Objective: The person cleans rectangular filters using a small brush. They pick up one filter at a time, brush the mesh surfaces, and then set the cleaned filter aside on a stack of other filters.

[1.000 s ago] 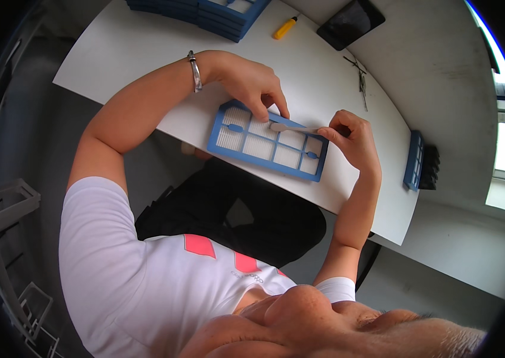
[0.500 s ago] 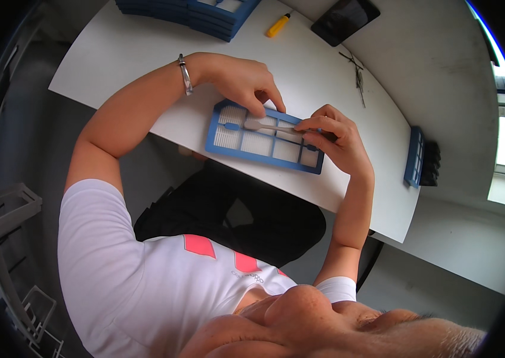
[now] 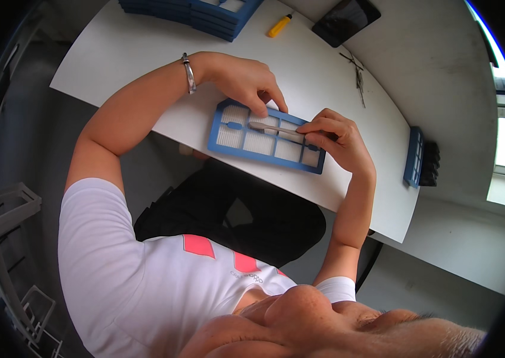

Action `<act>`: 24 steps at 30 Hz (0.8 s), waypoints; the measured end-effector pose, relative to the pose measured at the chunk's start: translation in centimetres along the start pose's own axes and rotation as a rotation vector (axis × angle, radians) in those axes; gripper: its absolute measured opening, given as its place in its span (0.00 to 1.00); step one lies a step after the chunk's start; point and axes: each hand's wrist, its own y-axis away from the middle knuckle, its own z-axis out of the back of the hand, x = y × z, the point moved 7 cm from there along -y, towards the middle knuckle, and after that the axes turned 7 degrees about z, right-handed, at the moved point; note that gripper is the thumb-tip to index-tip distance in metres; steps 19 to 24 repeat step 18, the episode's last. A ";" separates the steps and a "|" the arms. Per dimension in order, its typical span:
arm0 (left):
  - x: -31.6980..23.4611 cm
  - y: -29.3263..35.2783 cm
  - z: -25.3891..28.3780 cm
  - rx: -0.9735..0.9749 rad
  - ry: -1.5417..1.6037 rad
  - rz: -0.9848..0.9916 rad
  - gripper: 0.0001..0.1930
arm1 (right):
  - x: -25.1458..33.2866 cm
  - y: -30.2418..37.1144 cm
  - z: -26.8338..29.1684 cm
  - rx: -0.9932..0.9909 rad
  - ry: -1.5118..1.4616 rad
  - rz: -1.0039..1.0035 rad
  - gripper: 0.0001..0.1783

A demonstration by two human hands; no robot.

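A blue-framed air filter with white pleated panels lies flat near the table's front edge. My left hand comes over its far side, thumb and forefinger bent down against the far rim. Between the thumb and fingers of my right hand is a slim grey stick-like tool with a rounded, wider end. That end lies over the panels near the filter's middle, pointing left. My right fingers cover the tool's other end, and whether it touches the pleats I cannot tell.
Several blue-framed filters are stacked at the far left. Beyond my hands lie a yellow-handled tool, a dark tablet and thin dark metal pieces. Another blue filter stands at the right edge beside a black ribbed object.
The grey tool's wide end has turned and looks narrower now. Both hands keep nearly the same places on and over the filter.
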 end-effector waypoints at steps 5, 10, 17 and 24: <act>0.1 -0.2 -0.1 -0.022 0.006 -0.005 0.23 | -2.2 1.3 2.1 0.045 0.048 -0.067 0.07; 0.3 -0.2 -0.2 -0.009 -0.006 -0.013 0.23 | -0.9 0.2 0.5 0.014 0.025 -0.023 0.07; -0.1 0.0 0.1 0.023 0.000 -0.003 0.24 | -1.4 0.3 1.0 0.014 0.025 -0.020 0.09; 0.0 0.0 0.1 0.019 0.003 0.008 0.24 | -2.2 0.4 1.3 0.009 -0.012 -0.073 0.09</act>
